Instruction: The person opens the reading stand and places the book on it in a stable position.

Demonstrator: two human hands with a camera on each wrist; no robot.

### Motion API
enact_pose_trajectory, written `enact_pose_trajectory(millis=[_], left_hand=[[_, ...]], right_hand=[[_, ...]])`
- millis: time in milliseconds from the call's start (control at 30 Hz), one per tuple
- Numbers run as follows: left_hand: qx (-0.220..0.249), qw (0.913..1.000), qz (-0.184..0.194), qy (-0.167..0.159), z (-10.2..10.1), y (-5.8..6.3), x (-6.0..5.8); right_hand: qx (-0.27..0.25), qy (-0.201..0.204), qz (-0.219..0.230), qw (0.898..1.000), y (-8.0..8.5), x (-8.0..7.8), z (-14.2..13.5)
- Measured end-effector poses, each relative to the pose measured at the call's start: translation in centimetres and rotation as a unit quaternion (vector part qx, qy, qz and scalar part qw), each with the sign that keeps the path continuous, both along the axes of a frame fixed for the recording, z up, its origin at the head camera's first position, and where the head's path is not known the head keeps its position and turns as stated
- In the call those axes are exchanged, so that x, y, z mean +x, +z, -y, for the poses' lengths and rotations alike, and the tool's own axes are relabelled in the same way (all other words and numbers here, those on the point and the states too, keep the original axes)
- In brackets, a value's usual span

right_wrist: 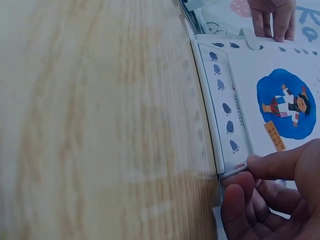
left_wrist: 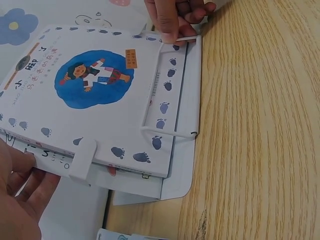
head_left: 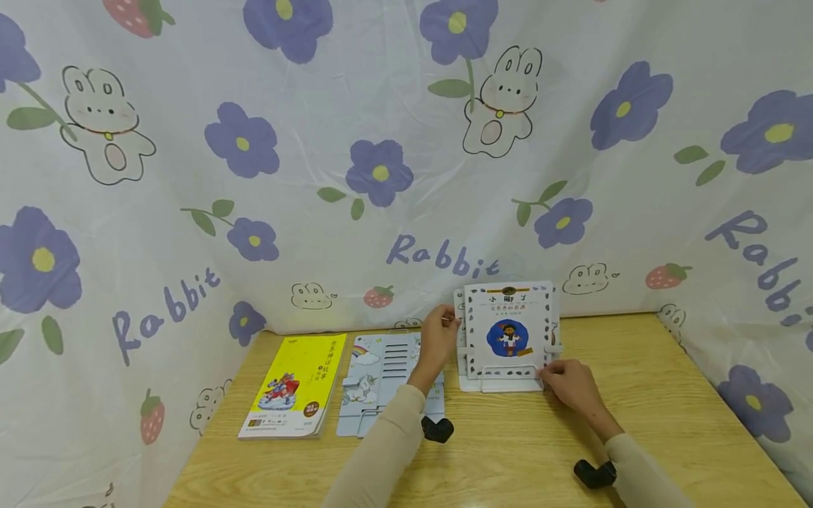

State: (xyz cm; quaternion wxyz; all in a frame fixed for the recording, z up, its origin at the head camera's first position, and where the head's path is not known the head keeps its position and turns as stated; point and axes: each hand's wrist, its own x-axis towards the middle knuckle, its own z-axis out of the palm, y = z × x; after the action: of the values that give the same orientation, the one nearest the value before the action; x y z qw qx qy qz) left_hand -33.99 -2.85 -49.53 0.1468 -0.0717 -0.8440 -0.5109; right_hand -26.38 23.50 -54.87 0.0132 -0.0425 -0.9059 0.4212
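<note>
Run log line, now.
left hand: at left edge of stand; right hand: pinches wire bracket; white book: on stand; yellow book: on table

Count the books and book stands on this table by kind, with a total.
Books: 2 (yellow-covered book, white square book with footprint border)
Book stands: 2 (pale-blue slotted unicorn-print stand, white stand with wire ledge)
Total: 4

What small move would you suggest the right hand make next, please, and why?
Perhaps let the right hand release the wire bracket it pinches, since this already stands across the lower front of the white book, which leans on the stand.
</note>
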Motion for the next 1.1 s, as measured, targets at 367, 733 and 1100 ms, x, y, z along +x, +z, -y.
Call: enact_pose_trajectory(millis=[367, 733, 1100], left_hand=[[0.009, 0.9999, 0.005, -0.002, 0.3, 0.1, -0.2], [0.039, 0.9978, 0.046, -0.028, 1.2, -0.6, 0.4], [0.109, 0.9894, 0.085, -0.045, 2.8, -2.1, 0.9]], right_hand=[[-0.081, 0.014, 0.026, 0.996, -0.4, 0.2, -0.2], [-0.09, 0.053, 0.02, 0.994, -0.2, 0.3, -2.8], [-0.087, 0.014, -0.057, 0.994, 1.8, 0.0, -5.3]])
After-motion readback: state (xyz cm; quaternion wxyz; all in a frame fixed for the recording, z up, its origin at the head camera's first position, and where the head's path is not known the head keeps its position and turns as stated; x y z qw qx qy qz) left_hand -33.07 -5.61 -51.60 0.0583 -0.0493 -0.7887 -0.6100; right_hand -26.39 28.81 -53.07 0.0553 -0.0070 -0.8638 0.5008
